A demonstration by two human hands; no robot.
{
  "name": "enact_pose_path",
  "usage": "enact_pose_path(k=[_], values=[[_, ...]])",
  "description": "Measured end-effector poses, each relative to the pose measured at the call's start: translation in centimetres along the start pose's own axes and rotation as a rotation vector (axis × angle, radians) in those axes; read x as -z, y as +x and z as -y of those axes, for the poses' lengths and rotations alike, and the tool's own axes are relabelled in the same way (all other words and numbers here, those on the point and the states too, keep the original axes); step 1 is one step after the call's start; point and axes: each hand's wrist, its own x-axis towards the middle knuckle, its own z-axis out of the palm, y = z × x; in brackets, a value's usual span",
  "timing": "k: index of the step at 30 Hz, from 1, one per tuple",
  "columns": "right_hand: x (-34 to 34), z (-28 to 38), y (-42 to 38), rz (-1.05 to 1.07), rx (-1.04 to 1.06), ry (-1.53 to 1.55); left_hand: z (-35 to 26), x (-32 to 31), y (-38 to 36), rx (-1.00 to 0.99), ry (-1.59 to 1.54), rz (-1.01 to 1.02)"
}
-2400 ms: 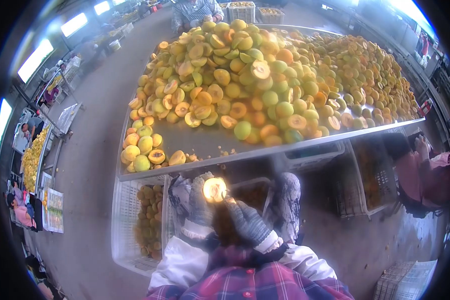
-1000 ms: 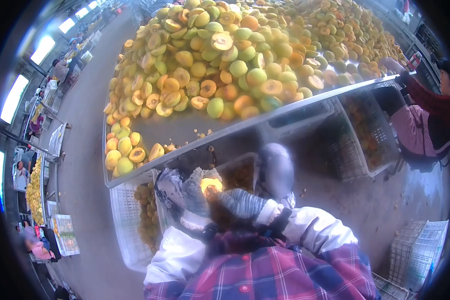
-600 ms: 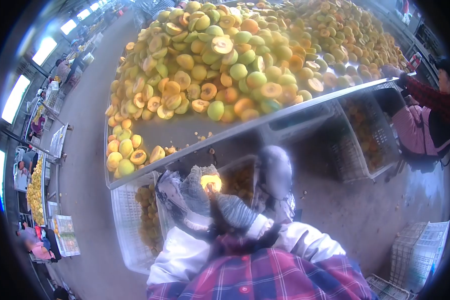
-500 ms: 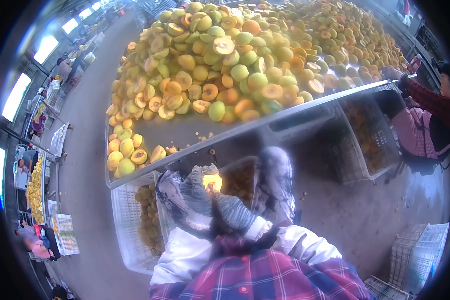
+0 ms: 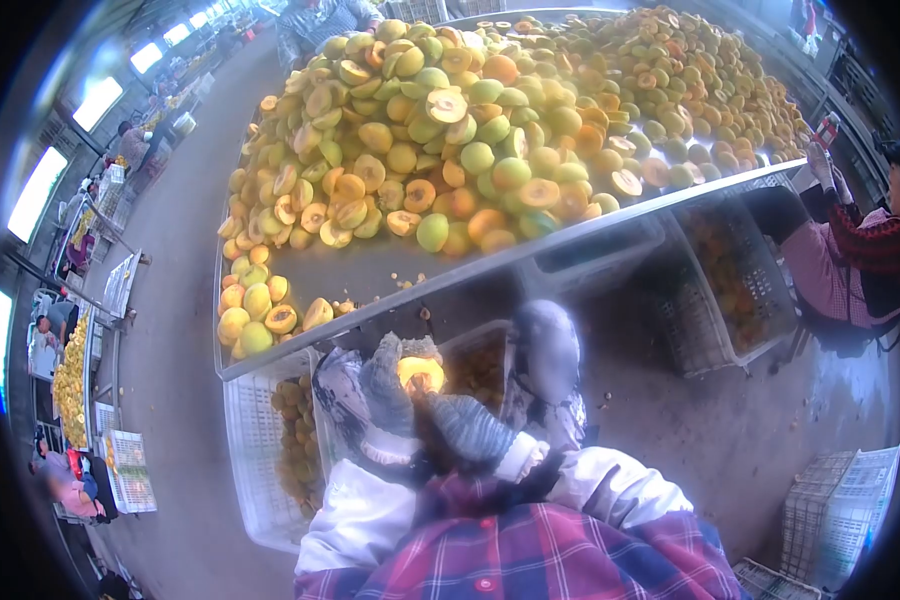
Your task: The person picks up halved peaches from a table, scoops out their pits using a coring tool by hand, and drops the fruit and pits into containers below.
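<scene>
My left hand, in a grey knit glove, is closed around a cut yellow peach half, its cut face turned up. Against the lower edge of that fruit sits my right hand, gloved as well, with its fingers curled together. Whatever lies between the right fingers is too small and dark to make out. Both hands are over my lap, below the near edge of a metal table. On the table rises a large heap of halved peaches, with a few halves near the left corner.
Below the table's left end stands a white crate with fruit in it; another crate is between my knees. A co-worker sits at the right beside a fruit-filled crate. Stacked crates stand at lower right.
The peach half has shifted slightly left and down with my hands, and more of its cut face shows. At the right, the co-worker's hands have drawn back from the table edge.
</scene>
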Motion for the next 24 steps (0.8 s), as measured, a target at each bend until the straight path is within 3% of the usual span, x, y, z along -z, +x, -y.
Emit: enact_pose_path(k=[1,2,3,4,6,7,9,13,15,16,18,19,21,22,24], values=[[3.9,-5.4,1.4,0.086,0.036,0.547,0.6,-0.2,0.2,-0.005,-0.003,0.002],[7.7,-10.8,2.8,0.187,0.034,0.970,1.7,-0.5,0.3,-0.174,0.055,-0.089],[3.8,-5.6,1.9,-0.055,0.105,0.074,2.3,-0.6,0.3,-0.342,0.114,-0.181],[2.2,-3.5,1.8,-0.054,0.106,0.077,2.5,-0.6,0.2,-0.375,0.166,-0.238],[0.3,-1.3,2.1,-0.204,0.256,-1.158,2.0,-0.7,-0.1,-0.282,0.166,-0.254],[-0.5,-0.6,1.8,-0.212,0.261,-1.157,1.6,-0.8,-0.2,-0.241,0.155,-0.246],[-1.5,0.4,1.2,-0.242,0.080,-0.701,0.9,-1.1,-0.6,-0.197,0.172,-0.259],[-0.7,0.4,0.9,-0.189,-0.111,-0.534,-0.2,-1.4,-0.6,-0.152,0.242,-0.291],[1.1,-2.2,1.4,-0.205,0.136,-0.450,-0.2,0.3,0.5,0.048,0.033,0.065],[0.5,-1.7,1.1,-0.206,0.140,-0.450,-0.5,0.5,0.7,0.045,0.033,0.068],[-2.0,0.6,-0.1,-0.281,0.491,-0.689,-1.4,0.9,0.9,0.261,-0.267,0.250],[-2.7,1.3,-0.6,-0.281,0.490,-0.688,-0.2,1.3,1.1,0.262,-0.267,0.249],[-3.6,2.4,-1.4,-0.235,0.244,-0.141,3.3,1.9,1.3,0.373,-0.580,0.463],[-4.0,2.9,-1.9,-0.209,0.114,0.131,1.4,1.8,1.1,0.375,-0.579,0.458],[-4.2,3.5,-2.3,-0.153,-0.148,0.667,-4.1,1.3,0.6,0.365,-0.172,0.354]])
